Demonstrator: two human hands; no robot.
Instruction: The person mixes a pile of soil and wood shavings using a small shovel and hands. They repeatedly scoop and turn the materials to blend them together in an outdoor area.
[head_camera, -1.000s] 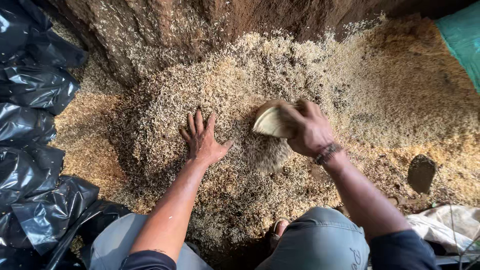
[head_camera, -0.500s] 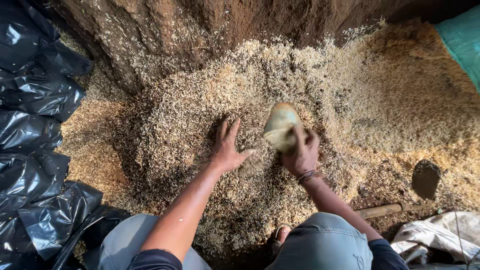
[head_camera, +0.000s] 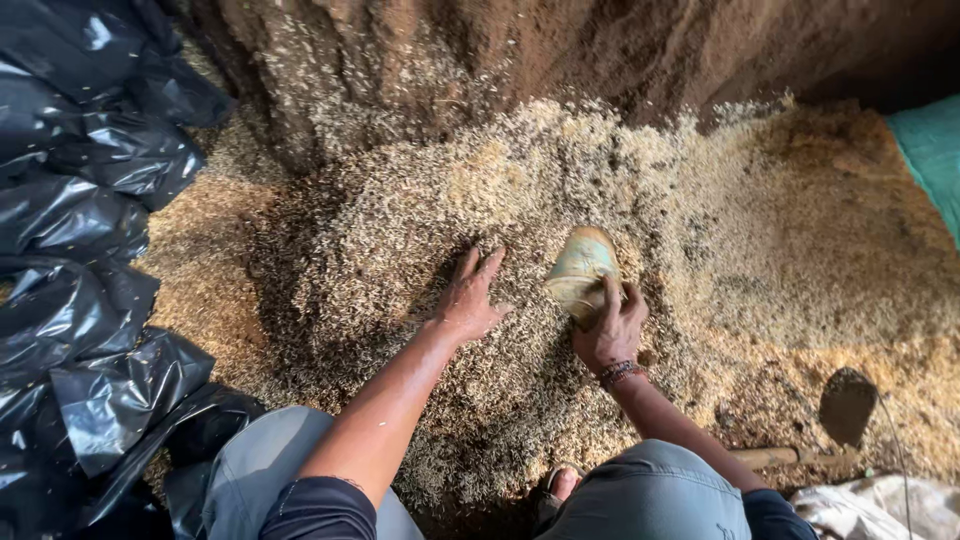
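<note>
A: What is the heap made of?

B: The husk pile (head_camera: 560, 200) is dry and flaky, pale gold, against a rough brown earth wall (head_camera: 600, 50).

A: And the hands?

B: Two. The left hand (head_camera: 470, 298) lies flat on the husk, fingers spread, holding nothing. The right hand (head_camera: 612, 330) is closed around one smooth rounded scoop (head_camera: 580, 268), mid-pile.

A: What else?

B: Crinkled black plastic sheeting (head_camera: 80, 250), one trowel (head_camera: 845, 410).

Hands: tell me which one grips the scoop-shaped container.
The right hand, wearing a beaded wristband, grips the pale container. The left hand holds nothing, lying flat with fingers spread on the husk pile.
</note>
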